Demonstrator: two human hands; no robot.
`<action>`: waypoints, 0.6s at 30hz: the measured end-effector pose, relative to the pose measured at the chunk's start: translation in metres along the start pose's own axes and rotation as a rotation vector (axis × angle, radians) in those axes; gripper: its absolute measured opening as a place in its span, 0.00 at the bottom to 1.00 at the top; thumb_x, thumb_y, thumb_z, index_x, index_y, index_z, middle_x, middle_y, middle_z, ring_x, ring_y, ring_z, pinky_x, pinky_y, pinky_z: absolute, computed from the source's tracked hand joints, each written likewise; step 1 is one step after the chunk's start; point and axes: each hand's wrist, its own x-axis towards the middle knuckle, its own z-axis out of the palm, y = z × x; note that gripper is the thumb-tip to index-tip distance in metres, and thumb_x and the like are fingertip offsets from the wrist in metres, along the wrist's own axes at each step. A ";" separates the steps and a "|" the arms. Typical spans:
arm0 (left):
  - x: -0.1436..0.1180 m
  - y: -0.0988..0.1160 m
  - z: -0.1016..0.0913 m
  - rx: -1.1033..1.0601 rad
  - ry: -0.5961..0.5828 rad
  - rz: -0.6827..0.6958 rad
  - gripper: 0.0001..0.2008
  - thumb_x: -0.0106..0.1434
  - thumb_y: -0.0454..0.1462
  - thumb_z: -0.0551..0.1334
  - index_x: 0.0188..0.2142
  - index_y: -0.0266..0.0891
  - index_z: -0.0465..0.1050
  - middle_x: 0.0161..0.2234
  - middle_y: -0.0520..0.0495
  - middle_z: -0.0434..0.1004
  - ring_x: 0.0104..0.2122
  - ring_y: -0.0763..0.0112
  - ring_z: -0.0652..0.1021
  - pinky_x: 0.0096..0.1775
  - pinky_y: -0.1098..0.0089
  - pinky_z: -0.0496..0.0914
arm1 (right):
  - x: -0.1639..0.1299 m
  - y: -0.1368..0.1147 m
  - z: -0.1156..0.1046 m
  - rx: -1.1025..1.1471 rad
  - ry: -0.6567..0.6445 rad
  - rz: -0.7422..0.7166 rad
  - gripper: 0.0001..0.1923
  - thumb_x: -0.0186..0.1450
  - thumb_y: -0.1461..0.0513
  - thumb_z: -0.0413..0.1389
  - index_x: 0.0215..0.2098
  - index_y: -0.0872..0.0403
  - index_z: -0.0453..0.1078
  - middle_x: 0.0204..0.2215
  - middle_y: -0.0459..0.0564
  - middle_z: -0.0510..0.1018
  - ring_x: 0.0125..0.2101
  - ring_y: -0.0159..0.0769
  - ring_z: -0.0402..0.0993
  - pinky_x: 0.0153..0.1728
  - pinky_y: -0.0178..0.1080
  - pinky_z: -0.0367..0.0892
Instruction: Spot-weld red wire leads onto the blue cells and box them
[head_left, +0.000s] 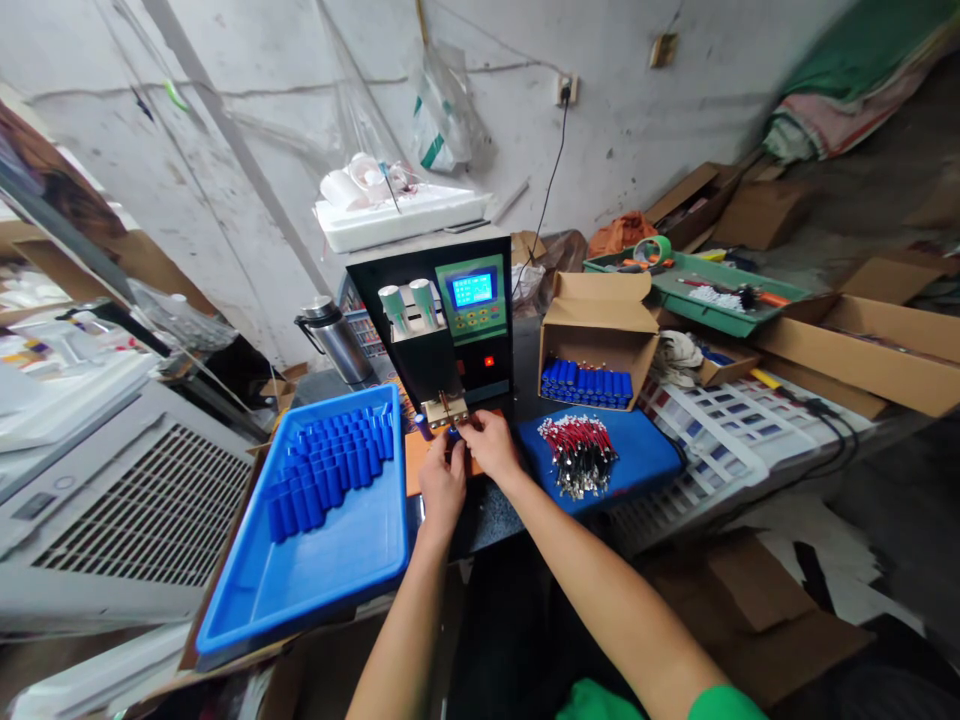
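My left hand (pixel 442 482) is closed around a blue cylindrical battery cell (pixel 453 434), mostly hidden by the fingers, just below the electrodes (pixel 448 408) of a black spot welder (pixel 480 365). Beside it, my right hand (pixel 489 445) has its fingertips pinched together near the cell's end; what they hold is too small to make out. Another cell (pixel 423 427) stands upright left of the electrodes. Under the hands lies an orange-brown board (pixel 415 465). The welder's screen (pixel 474 288) is lit.
On the left, a blue tray (pixel 337 580) holds rows of blue cells. To the right are an open cardboard box (pixel 598 330) of cells and red-and-black wire leads (pixel 581 455) on a blue pad (pixel 649 455). A steel flask (pixel 335 340) stands behind the tray.
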 end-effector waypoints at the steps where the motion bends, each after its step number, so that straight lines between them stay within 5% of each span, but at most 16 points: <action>1: 0.000 0.000 0.000 0.004 0.001 -0.002 0.19 0.66 0.44 0.57 0.51 0.37 0.73 0.39 0.43 0.79 0.35 0.65 0.77 0.39 0.66 0.69 | 0.000 -0.001 0.000 0.010 0.003 0.007 0.10 0.60 0.56 0.57 0.26 0.54 0.70 0.23 0.47 0.75 0.24 0.35 0.69 0.21 0.31 0.60; 18: 0.000 0.004 -0.001 -0.003 -0.014 -0.022 0.18 0.67 0.44 0.56 0.50 0.38 0.74 0.38 0.44 0.80 0.35 0.66 0.78 0.38 0.67 0.69 | -0.002 -0.010 -0.004 0.008 -0.003 0.011 0.06 0.61 0.61 0.58 0.27 0.54 0.71 0.25 0.45 0.77 0.28 0.36 0.73 0.27 0.33 0.62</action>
